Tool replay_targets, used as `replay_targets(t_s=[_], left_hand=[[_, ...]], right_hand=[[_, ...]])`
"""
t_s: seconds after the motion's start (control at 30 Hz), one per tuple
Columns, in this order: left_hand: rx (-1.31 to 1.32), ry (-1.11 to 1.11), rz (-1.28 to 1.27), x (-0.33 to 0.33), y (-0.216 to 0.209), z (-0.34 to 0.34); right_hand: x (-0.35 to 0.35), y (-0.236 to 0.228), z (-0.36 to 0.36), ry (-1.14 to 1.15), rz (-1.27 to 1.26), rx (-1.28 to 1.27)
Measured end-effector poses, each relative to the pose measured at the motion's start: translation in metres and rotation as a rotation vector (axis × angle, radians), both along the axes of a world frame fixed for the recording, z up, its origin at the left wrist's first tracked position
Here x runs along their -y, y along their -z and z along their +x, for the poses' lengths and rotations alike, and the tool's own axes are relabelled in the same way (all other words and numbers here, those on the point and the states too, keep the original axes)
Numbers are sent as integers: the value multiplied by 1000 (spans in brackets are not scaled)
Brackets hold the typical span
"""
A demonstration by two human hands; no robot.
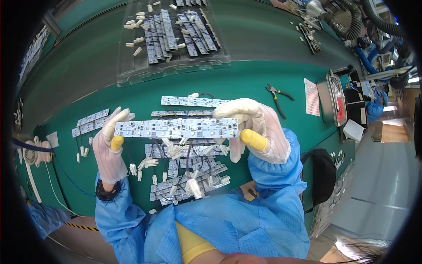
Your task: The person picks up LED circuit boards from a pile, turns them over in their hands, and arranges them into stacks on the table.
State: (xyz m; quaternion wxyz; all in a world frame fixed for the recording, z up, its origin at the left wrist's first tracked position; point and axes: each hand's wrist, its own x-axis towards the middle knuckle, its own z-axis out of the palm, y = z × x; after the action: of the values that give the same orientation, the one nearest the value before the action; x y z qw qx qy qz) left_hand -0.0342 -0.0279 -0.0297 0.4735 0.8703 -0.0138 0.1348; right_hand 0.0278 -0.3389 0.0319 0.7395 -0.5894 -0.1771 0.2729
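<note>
Between my two gloved hands a long white LED circuit board [176,128] is held level above the bench, its chips and components facing up. My left hand [115,130] grips its left end, a yellow cover on the thumb. At the other end my right hand [250,125] pinches the board between fingers and a yellow-covered thumb. A dark cable with a white connector [194,188] hangs below the board. Beneath lies a loose pile of similar boards [189,180] with wires and white plugs. Just beyond the held board rests another strip board [193,101].
A clear plastic tray [176,72] of stacked boards stands at the back. Cutting pliers [279,99] lie right of my hands, near a sheet of red labels [311,97] and a metal box [332,99]. Two boards [91,122] lie left, by a small white fan [33,154].
</note>
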Motion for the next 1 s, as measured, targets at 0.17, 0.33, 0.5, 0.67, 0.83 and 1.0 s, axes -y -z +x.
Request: replay_targets(t_s=[0.17,0.33,0.5,0.67,0.83,1.0], left_hand=[[46,-32,-95,2,4,-1],[133,-64,-56,1,0,-7],[346,56,-151,0,1,-7],[394,96,-60,0,-5,-8],[352,50,-108,0,-4,-8],[24,-98,-202,-2,-10,-8]], right_hand=[[-3,7,3,39,55,69],[-9,10,5,117,-26,126],[-10,20,10,185,-120,97],[-13,24,13,193,-145,133],[-14,25,12,205,-134,166],[-20,11,-5,147,-53,149]])
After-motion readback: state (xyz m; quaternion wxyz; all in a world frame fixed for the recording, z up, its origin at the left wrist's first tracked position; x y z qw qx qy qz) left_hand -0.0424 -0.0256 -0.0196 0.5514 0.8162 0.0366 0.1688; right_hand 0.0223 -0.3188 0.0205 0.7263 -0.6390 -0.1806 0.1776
